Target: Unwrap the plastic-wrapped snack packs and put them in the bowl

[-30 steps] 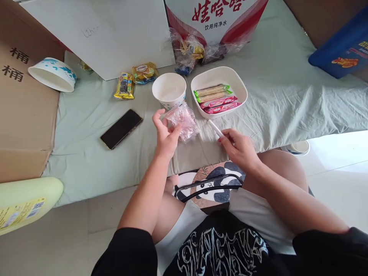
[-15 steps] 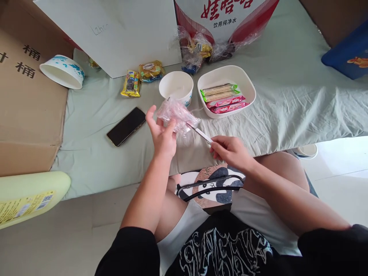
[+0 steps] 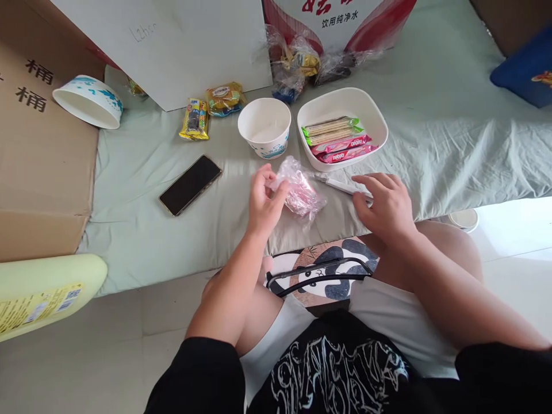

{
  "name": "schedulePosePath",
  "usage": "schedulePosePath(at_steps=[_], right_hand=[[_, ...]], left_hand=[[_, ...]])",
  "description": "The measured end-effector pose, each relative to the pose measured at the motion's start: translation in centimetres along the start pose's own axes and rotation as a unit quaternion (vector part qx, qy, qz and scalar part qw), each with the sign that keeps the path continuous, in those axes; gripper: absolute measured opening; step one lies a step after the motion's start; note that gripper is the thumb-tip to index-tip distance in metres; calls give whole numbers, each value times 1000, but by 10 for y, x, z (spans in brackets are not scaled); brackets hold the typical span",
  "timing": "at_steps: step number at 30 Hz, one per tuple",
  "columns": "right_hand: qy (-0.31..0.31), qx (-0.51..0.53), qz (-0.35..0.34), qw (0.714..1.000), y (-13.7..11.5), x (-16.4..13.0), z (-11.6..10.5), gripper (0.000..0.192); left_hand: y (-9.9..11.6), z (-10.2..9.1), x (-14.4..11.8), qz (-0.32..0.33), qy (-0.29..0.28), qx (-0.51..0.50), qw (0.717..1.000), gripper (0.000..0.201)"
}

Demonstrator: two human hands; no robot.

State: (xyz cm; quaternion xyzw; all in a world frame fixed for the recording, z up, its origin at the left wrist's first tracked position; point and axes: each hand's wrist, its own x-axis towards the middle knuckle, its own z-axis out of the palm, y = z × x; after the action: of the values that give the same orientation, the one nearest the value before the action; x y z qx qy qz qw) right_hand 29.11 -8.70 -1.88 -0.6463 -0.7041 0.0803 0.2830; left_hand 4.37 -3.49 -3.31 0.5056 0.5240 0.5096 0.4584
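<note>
Pinched in my left hand (image 3: 266,202) is a crumpled clear plastic bag (image 3: 302,195) with a pinkish tint; what it contains, if anything, I cannot make out. A slim knife (image 3: 340,185) with a white handle lies on the green cloth, its blade end pointing at the bag. Over the handle end hovers my right hand (image 3: 388,207), thumb and fingers apart on either side of it. Just behind the bag stands a white paper bowl (image 3: 267,129) with blue print. To its right, a white plastic container (image 3: 375,112) holds several wrapped snack sticks (image 3: 332,132).
A black phone (image 3: 190,185) lies left of my left hand. Small snack packs (image 3: 195,119) sit behind it. Another paper bowl (image 3: 88,100) tilts by a cardboard box (image 3: 38,161). Plastic-wrapped items (image 3: 297,63) rest against a large box. The cloth's edge runs above my lap.
My right hand has moved right and loosened from the knife, which now lies on the cloth. My left hand has shifted right and lower with the plastic bag, away from the paper bowl.
</note>
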Motion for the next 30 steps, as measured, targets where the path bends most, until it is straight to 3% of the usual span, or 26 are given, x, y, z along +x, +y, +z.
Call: schedulePosePath(at_steps=[4,6,9,13,15,18,21,23,25,27,28,30], right_hand=[[-93,127,-159,975,-18,-4,6,49],[-121,145,-186,964,-23,-3,9,44],[-100,129,-126,978,-18,2,6,25],[31,98,-14,995,-6,7,-12,26],[58,101,-34,993,-6,5,-17,28],[-1,97,-152,984,-12,-1,-11,30],[-48,40,-210,976,-15,-4,5,21],[-10,12,-196,980,-12,-3,10,17],[88,-6,-152,984,-8,-2,8,17],[177,-10,-116,977,-6,-3,3,17],[190,-1,-121,974,-7,-4,1,18],[150,24,-183,971,-12,-8,0,19]], left_hand=[[1,-12,9,13,0,42,999,58],[3,-20,11,1,16,63,998,59],[5,-33,11,-12,68,71,995,43],[6,-48,12,10,102,90,991,25],[11,-50,10,65,79,98,990,16],[23,-47,4,149,-24,127,980,21],[35,-43,-4,169,-152,238,944,21],[39,-43,-8,162,-205,313,913,24],[41,-44,-11,150,-222,347,899,22],[42,-45,-12,120,-210,352,904,14],[42,-45,-11,95,-199,348,911,11],[41,-45,-10,34,-173,316,932,14]])
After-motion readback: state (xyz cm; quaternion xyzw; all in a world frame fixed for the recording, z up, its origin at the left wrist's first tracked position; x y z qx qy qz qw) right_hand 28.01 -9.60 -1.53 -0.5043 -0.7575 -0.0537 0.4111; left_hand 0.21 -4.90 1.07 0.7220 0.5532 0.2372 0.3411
